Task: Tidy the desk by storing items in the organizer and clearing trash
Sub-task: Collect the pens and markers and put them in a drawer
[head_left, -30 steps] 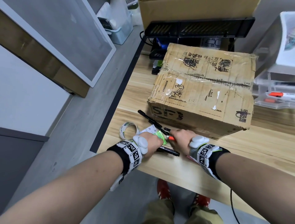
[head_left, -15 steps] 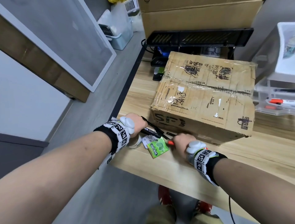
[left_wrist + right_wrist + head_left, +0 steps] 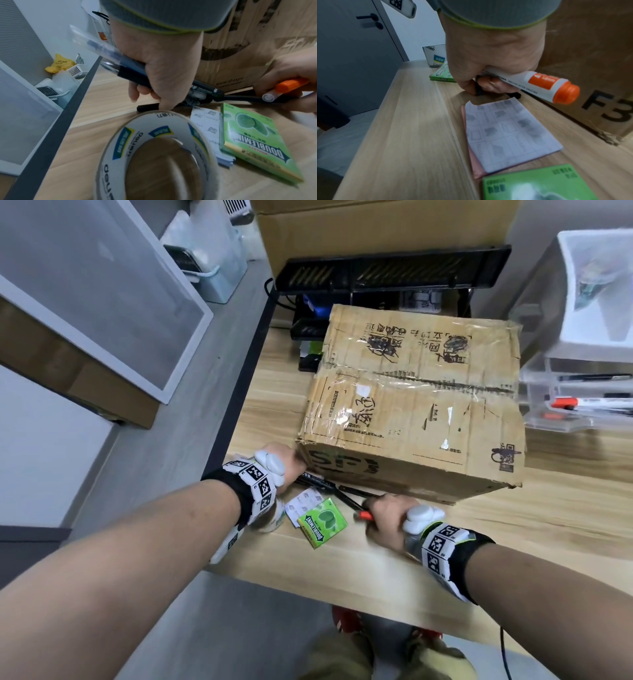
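Both hands have slid closer to the cardboard box [image 3: 411, 405] since a moment ago. Left hand [image 3: 287, 463] is curled tight around a bunch of pens [image 3: 130, 70] by the box corner. Right hand [image 3: 387, 518] grips an orange-capped marker [image 3: 539, 83] and a black pen [image 3: 349, 501]. On the worktop [image 3: 342, 563] lie a tape roll [image 3: 154, 155], a Doublemint gum pack [image 3: 322, 522] and sticky notes [image 3: 508, 134].

The left hand [image 3: 291, 463] has moved from beside the right hand [image 3: 387, 518] to the box [image 3: 411, 412] corner, gripping pens [image 3: 130, 69]. The gum pack [image 3: 322, 522] now lies uncovered on the worktop [image 3: 342, 570].
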A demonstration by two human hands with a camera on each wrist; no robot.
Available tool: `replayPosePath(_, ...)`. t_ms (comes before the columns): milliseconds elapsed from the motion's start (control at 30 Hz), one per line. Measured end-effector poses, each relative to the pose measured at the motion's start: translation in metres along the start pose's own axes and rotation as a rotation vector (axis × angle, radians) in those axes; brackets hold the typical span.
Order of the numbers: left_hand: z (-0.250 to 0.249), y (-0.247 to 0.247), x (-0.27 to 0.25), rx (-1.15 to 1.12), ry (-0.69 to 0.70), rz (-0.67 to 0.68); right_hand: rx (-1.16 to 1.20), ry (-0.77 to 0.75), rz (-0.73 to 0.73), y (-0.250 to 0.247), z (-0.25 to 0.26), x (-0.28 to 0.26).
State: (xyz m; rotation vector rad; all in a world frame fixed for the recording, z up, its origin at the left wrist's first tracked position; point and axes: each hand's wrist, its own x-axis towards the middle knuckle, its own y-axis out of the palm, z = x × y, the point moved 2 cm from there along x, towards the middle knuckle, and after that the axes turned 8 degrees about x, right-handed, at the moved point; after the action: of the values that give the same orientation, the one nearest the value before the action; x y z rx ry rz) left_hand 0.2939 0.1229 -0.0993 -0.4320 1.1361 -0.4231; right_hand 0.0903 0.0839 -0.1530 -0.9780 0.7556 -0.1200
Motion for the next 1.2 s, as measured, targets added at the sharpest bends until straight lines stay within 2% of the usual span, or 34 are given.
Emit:
replayPosePath(67, 0.001, 0.006, 0.006, -0.073, 0.016, -0.074, 0.022, -0.011, 0.017, -0.001, -0.003, -0.001)
replayPosePath(133, 0.011, 0.021, 0.016, -0.008, 0.043, -0.114, 0.046, -0.030, 0.035, -0.002, -0.003, -0.001)
replayPosePath(200, 0.013, 0.023, 0.016, -0.075, 0.080, -0.187, 0.065, -0.041, 0.060, -0.002, -0.004, -0.003)
replayPosePath(267, 0.005, 0.023, 0.016, 0.126, 0.184, -0.099, 0.057, -0.049, 0.083, -0.003, -0.005, -0.006)
replayPosePath(333, 0.000, 0.021, 0.013, 0.036, 0.162, -0.007, 0.044, -0.047, 0.106, -0.003, -0.005, -0.007)
replayPosePath(367, -0.001, 0.022, 0.012, -0.009, 0.144, -0.016, 0.036, -0.046, 0.110, -0.003, -0.005, -0.009)
replayPosePath(467, -0.007, 0.023, 0.009, 0.077, 0.145, 0.018, 0.014, -0.039, 0.107, -0.005, -0.006, -0.012)
replayPosePath(567, -0.010, 0.019, 0.002, 0.151, 0.163, -0.021, 0.007, -0.022, 0.093, -0.005, -0.009, -0.018)
replayPosePath(733, -0.013, 0.024, -0.009, 0.251, 0.192, -0.161, -0.028, -0.002, 0.081, -0.008, -0.014, -0.032)
replayPosePath(1067, -0.043, 0.011, -0.055, 0.188, 0.253, -0.216, -0.015, -0.066, -0.018, -0.023, -0.038, -0.069)
replayPosePath(1200, -0.080, 0.003, -0.072, 0.192, 0.336, -0.205, 0.000, -0.053, 0.031, -0.029, -0.062, -0.094)
